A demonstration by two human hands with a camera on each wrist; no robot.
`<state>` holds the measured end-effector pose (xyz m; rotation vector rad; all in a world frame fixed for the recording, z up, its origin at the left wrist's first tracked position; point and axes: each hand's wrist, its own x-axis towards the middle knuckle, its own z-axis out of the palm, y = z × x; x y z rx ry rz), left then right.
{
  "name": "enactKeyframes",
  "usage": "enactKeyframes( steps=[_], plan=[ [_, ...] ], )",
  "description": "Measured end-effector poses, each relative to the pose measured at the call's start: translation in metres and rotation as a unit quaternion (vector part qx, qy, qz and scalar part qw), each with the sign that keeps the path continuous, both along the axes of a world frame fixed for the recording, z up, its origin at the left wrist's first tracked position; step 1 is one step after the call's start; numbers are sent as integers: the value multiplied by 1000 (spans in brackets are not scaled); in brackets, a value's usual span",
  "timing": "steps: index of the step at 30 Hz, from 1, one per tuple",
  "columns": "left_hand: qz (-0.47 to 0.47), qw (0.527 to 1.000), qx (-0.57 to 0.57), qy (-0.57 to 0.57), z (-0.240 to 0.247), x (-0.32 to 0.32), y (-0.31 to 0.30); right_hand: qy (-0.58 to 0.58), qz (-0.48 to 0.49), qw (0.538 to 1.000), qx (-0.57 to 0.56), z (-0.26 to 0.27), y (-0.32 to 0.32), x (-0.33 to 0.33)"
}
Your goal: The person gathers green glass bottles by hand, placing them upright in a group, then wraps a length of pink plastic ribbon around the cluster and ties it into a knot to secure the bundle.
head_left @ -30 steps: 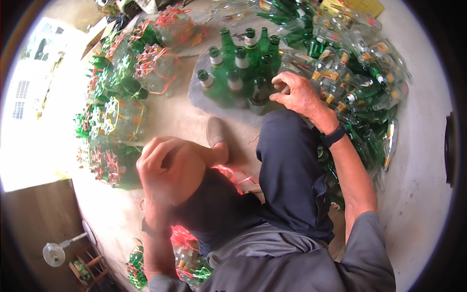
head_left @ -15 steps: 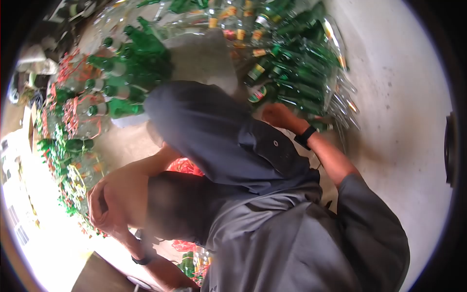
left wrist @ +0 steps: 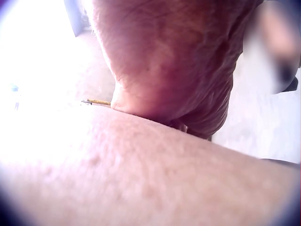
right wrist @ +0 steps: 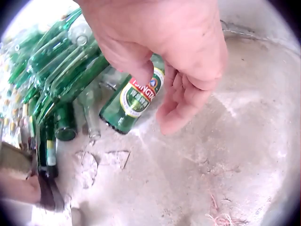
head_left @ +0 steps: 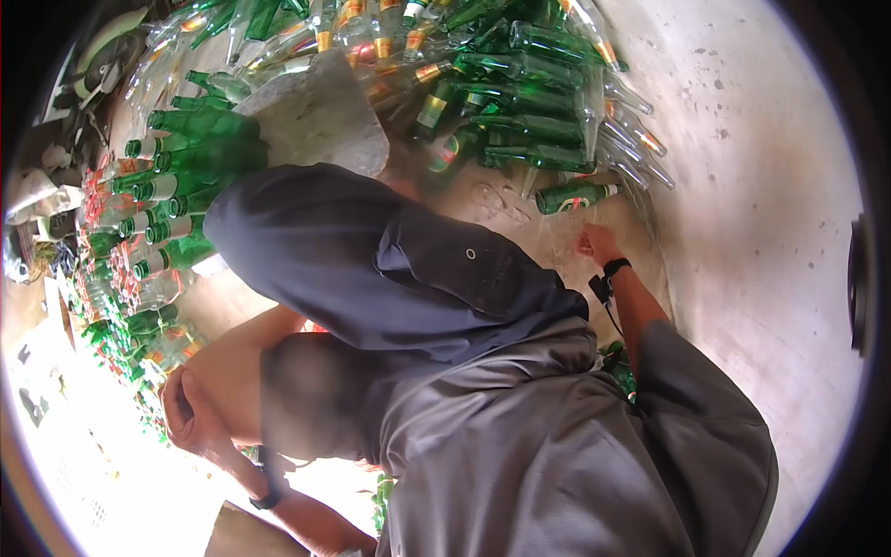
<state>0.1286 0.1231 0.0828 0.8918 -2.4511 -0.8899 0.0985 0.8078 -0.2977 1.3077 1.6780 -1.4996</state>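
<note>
1. Head view: the right hand hangs over the floor at the near edge of the pile of green bottles.
2. From the right wrist, its fingers are loosely curled and hold nothing.
3. The bottle nearest to it is green with a red-and-white label. It lies on its side on the floor, alone, just off the pile's near edge. From the wrist it shows under the thumb; I cannot tell whether they touch.
4. The left hand is well away from the pile, beyond the knee, against the person's head. I cannot tell its grip, as its wrist view shows only skin close up.
5. A grey slab lies at the pile's left edge. Rows of upright bottles stand further left.
</note>
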Motion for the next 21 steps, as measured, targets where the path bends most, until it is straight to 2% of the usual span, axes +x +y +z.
enactKeyframes(
  steps=[2,5,10,12,15,17,18,20,21],
  plan=[
    [-5,1000,-14,-3,0,-3,1,23,-104,994,25,-4,7,-13],
    [-15,999,-31,-8,-3,-6,-1,74,-133,988,-9,-15,20,-26],
    [-27,999,-41,-1,-4,-8,-4,53,-155,986,20,-27,18,-51],
    [-60,996,-62,-5,-6,-9,-7,53,-156,986,17,-33,11,-62],
    [-46,998,-50,-5,-7,-9,-6,39,-191,980,50,-40,9,-65],
    [-40,997,-56,-19,-3,-13,0,56,-192,979,-31,-42,14,-65],
    [-38,997,-61,-34,-1,-14,2,56,-188,980,-34,-41,12,-65],
    [-10,997,-54,-60,-14,-3,-25,65,-283,948,-130,-34,6,-72],
    [14,995,-43,-87,-15,-2,-30,53,-306,940,-138,-32,5,-76]
  ],
)
